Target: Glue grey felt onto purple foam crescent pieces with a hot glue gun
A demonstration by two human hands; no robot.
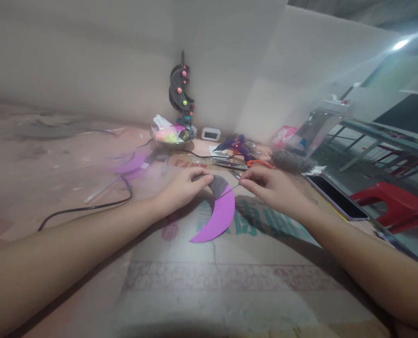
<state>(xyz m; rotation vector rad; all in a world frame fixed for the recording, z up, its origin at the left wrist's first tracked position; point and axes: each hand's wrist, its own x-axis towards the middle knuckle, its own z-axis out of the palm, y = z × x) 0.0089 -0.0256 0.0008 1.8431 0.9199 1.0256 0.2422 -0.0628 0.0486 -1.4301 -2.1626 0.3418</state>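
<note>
My left hand (193, 186) pinches the upper end of a purple crescent (221, 213), a flat moon-shaped cutout. Grey yarn (218, 187) covers that upper end in close wraps, while the lower part and its pointed tip stay bare purple. From the wraps a strand runs to the right, drawn out between the thumb and finger of my right hand (265, 185). Both hands are just above a printed cardboard sheet (230, 277). Part of the wrapped end is hidden behind my left thumb.
Behind my hands lie a purple glue gun (235, 144), orange-handled scissors (260, 164) and a grey yarn skein (291, 162). A bowl of scraps (173, 136) stands near a small clock (210, 134). A phone (337, 196) lies right, a black cable (89, 206) left.
</note>
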